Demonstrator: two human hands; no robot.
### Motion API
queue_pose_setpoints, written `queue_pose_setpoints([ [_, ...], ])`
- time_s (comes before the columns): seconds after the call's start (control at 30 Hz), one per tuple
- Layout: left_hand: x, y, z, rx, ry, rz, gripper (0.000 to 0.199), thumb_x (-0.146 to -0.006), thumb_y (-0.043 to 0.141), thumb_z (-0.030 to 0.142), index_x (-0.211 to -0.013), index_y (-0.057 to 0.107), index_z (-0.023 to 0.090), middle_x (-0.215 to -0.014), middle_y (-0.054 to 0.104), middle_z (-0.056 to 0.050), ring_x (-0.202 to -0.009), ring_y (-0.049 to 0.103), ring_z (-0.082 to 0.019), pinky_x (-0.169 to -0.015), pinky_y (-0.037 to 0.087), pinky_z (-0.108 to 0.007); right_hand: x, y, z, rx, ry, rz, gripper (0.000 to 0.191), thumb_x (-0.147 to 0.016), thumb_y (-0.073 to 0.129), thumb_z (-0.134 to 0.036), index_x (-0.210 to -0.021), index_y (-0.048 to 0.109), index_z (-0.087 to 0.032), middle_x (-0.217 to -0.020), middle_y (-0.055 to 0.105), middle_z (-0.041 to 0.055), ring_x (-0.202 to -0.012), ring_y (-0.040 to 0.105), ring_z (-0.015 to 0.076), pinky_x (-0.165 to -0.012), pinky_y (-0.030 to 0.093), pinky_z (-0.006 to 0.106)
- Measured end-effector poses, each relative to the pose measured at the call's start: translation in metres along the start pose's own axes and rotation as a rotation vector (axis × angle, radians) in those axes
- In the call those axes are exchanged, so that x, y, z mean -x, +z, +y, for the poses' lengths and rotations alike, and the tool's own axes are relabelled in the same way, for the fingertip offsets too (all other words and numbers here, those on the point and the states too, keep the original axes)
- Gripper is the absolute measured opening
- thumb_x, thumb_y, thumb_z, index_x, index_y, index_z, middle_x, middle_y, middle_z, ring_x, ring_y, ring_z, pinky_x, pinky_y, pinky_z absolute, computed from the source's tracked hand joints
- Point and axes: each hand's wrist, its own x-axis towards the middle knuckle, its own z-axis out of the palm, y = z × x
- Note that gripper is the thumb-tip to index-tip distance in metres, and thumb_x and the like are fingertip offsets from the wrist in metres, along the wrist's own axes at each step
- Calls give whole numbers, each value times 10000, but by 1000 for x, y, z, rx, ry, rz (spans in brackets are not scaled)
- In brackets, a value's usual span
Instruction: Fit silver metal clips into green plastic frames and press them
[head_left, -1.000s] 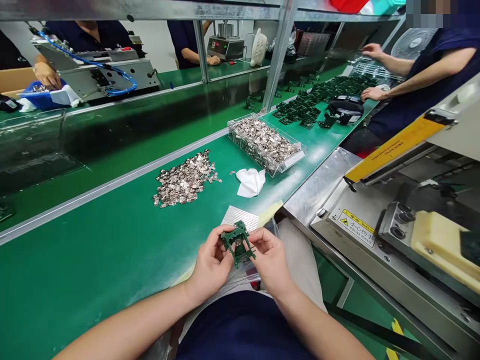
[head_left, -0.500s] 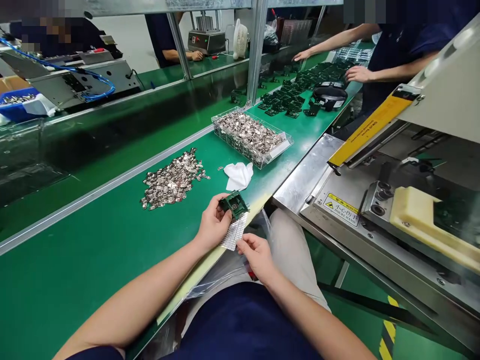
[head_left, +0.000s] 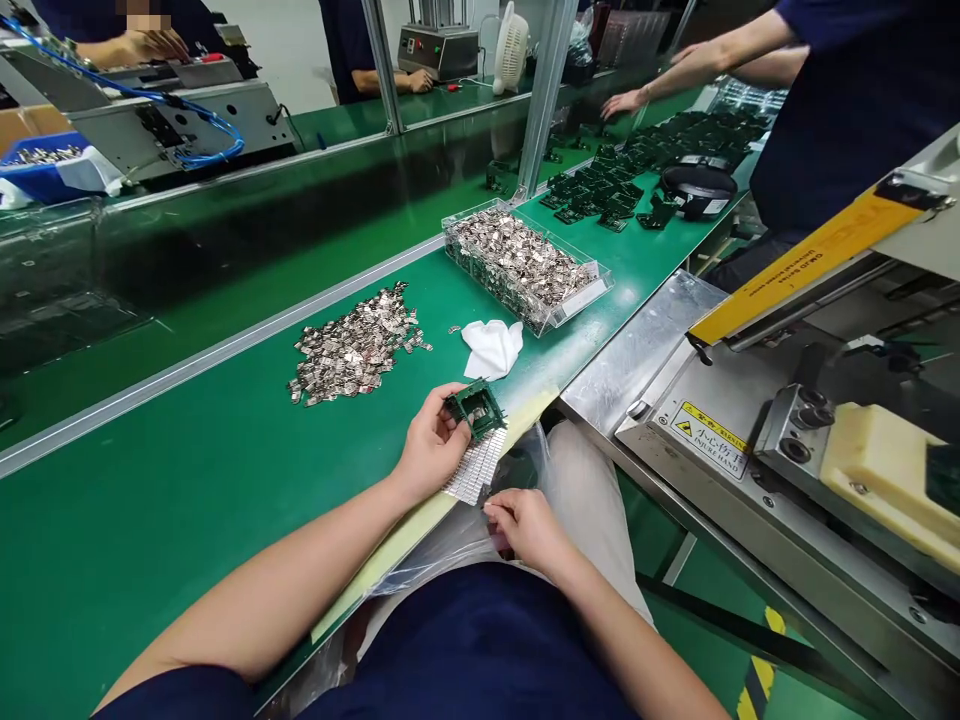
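Note:
My left hand [head_left: 435,445] grips a green square frame-like part [head_left: 478,408] above the bench edge. Beneath that part lies a sheet of small white labels [head_left: 476,468], its upper end partly covered by the left hand and the part. My right hand [head_left: 525,522] is just below the sheet's lower corner, thumb and forefinger pinched together; anything between them is too small to make out. A crumpled white cloth [head_left: 492,348] lies beyond the left hand. Behind it stands a clear tray [head_left: 551,322] full of small metal pieces, and a loose pile of similar pieces [head_left: 352,345] is to the left.
A metal machine [head_left: 652,330] with a yellow bar [head_left: 810,262] borders the bench on the right. Many green parts [head_left: 600,185] and a round black case [head_left: 697,188] lie farther back. A person's hand [head_left: 626,103] reaches over them. Clear plastic hangs below the bench edge.
My right hand has moved slightly down and away from the label sheet. The left hand has tilted the green part a little. The view has shifted, and the person at the back has reached farther over.

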Motion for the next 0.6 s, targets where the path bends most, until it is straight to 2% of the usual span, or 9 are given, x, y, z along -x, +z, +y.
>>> queue_pose_setpoints([
  [0.07,1,-1,1,-14,7,7,352,-831,640,277,-1153,531,183,-814,572,-6,-699,535,-119,-647,498,-227,1,-12,-8,64,23,3,226,-799,587,-199,-581,645,-205,-574,631,18,-529,563,195,-522,373,278],
  [0.17,3,-3,2,-40,-1,0,365,-839,638,301,-1169,536,184,-832,571,-17,-721,546,-130,-664,501,-239,3,-33,-33,134,32,28,161,-813,622,-226,-670,695,-216,-640,667,22,-578,596,210,-547,396,290],
  [0.3,6,-4,3,-14,-30,-38,368,-864,616,324,-1191,519,188,-885,586,-39,-770,568,-150,-686,505,-256,-3,-54,-71,136,-115,142,141,-908,591,-275,-860,716,-229,-788,687,25,-696,618,207,-629,448,295],
  [0.43,9,-3,5,7,-40,-90,350,-886,589,321,-1199,509,187,-836,575,-29,-713,558,-140,-649,490,-247,-20,-50,-89,18,-243,284,133,-928,581,-260,-890,701,-217,-829,633,39,-750,587,201,-665,455,299],
  [0.6,12,-4,5,-58,5,-122,331,-879,568,251,-1203,520,205,-703,498,21,-582,458,-110,-553,411,-216,-39,-30,-92,1,-257,387,91,-880,618,-247,-846,696,-217,-778,564,26,-699,530,184,-612,434,290],
])
